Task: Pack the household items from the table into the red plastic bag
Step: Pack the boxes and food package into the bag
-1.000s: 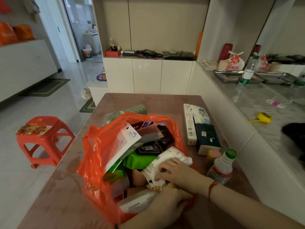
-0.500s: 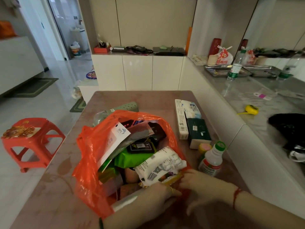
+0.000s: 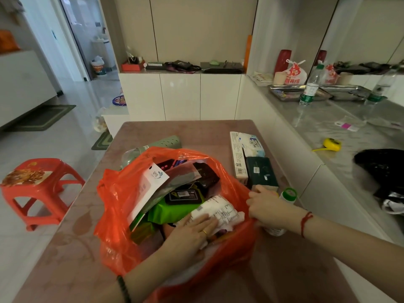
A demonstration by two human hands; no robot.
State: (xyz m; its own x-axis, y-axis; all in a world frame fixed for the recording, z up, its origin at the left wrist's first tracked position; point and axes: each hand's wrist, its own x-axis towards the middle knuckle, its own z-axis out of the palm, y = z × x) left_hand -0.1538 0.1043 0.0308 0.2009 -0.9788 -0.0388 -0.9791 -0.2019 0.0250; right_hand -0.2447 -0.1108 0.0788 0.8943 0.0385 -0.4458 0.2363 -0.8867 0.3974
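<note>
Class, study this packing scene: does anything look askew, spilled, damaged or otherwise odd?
Nothing is spilled or visibly damaged. The red plastic bag is crammed: a white card packet juts out tilted over its rim. The left hand presses on a white wrapped pack lying on top, while the right hand is at the bag's edge.

The right hand (image 3: pixel 267 209) covers most of the white bottle (image 3: pixel 288 194); labels inside the red bag (image 3: pixel 122 200) are unreadable.

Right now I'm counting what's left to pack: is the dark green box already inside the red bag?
No, the dark green box sits on the table, right of the red bag.
</note>
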